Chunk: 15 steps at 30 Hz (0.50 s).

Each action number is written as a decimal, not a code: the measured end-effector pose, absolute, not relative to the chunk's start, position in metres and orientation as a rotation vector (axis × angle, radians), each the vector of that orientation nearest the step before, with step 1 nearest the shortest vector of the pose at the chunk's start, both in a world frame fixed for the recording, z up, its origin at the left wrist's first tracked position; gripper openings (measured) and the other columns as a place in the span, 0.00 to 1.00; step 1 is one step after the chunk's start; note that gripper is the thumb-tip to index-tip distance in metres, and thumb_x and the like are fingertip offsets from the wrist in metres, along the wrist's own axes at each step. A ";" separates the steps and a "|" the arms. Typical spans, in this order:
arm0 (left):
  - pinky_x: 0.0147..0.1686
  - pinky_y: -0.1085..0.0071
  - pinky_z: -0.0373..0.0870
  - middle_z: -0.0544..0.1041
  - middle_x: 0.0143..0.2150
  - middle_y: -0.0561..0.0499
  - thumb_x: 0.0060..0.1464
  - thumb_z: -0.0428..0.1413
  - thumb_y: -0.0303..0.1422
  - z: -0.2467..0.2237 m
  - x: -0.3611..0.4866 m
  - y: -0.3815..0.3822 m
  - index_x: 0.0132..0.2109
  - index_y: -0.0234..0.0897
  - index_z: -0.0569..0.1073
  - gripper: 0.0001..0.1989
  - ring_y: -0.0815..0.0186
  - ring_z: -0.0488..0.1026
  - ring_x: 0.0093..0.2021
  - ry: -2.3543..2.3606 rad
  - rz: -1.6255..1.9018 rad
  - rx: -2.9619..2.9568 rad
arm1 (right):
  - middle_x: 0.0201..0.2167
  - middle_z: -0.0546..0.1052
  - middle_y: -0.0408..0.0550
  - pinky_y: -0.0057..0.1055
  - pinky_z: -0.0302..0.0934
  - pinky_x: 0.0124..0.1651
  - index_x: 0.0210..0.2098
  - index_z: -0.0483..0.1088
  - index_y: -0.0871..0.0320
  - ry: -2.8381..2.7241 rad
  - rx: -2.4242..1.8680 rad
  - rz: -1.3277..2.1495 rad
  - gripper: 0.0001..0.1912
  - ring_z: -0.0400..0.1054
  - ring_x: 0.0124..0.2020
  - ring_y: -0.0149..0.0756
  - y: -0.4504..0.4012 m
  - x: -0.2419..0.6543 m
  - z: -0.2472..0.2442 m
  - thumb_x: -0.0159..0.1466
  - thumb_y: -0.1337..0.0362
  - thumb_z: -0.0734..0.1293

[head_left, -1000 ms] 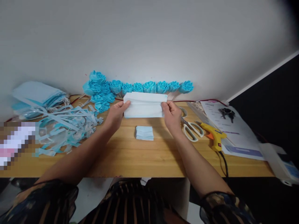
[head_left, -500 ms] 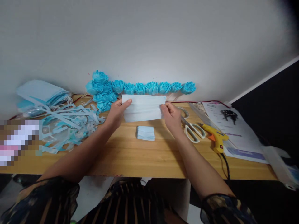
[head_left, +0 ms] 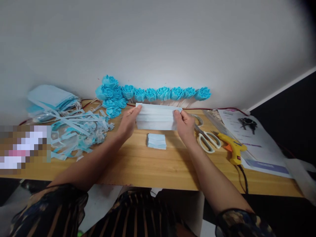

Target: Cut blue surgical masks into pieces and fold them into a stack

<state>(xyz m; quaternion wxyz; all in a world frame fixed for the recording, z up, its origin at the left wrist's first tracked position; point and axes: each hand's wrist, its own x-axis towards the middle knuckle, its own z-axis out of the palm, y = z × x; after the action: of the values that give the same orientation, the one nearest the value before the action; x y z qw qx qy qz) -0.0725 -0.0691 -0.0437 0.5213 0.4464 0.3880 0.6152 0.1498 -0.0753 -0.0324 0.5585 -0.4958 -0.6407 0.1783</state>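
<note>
Between my two hands a pale blue pleated face mask (head_left: 156,117) is stretched out flat above the table; no ear loops show on it. My left hand (head_left: 128,121) pinches its left side, thumb near the upper corner. The right side is pinched by my right hand (head_left: 184,124), thumb on the near face and the other fingers behind. Just below the mask, a small stack of pale blue cut pieces (head_left: 156,141) lies on the wooden table (head_left: 153,168). Behind it a row of blue flowers (head_left: 163,93) with pale stems lies along the wall.
On the left are a pile of masks (head_left: 53,97) and a heap of cut strips (head_left: 84,131). To the right lie white-handled scissors (head_left: 209,141), a yellow glue gun (head_left: 234,149) with a black cord, a printed sheet (head_left: 249,148) and keys (head_left: 248,124).
Both hands still hold the mask; my right thumb sits nearer its upper right corner, and the mask is drawn flatter. The whole view has shifted slightly, moving everything a little right.
</note>
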 end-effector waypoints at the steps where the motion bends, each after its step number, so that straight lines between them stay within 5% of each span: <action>1: 0.38 0.65 0.75 0.82 0.34 0.46 0.52 0.63 0.52 -0.044 -0.072 -0.069 0.39 0.34 0.79 0.23 0.56 0.79 0.40 0.921 1.475 1.059 | 0.19 0.50 0.37 0.31 0.42 0.27 0.20 0.51 0.54 -1.517 -1.166 0.418 0.27 0.46 0.24 0.29 -0.075 0.150 -0.032 0.65 0.44 0.62; 15: 0.37 0.66 0.74 0.82 0.34 0.46 0.50 0.63 0.54 -0.042 -0.070 -0.069 0.44 0.34 0.79 0.27 0.56 0.79 0.39 0.880 1.380 1.014 | 0.20 0.50 0.37 0.30 0.42 0.27 0.21 0.50 0.54 -1.447 -1.216 0.384 0.28 0.46 0.24 0.29 -0.072 0.152 -0.035 0.66 0.43 0.62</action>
<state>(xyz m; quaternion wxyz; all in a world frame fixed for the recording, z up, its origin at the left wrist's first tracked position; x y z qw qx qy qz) -0.0697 -0.0690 -0.0416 0.5712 0.4321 0.3753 0.5883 0.1520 -0.0718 -0.0350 0.5700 -0.5179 -0.6165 0.1638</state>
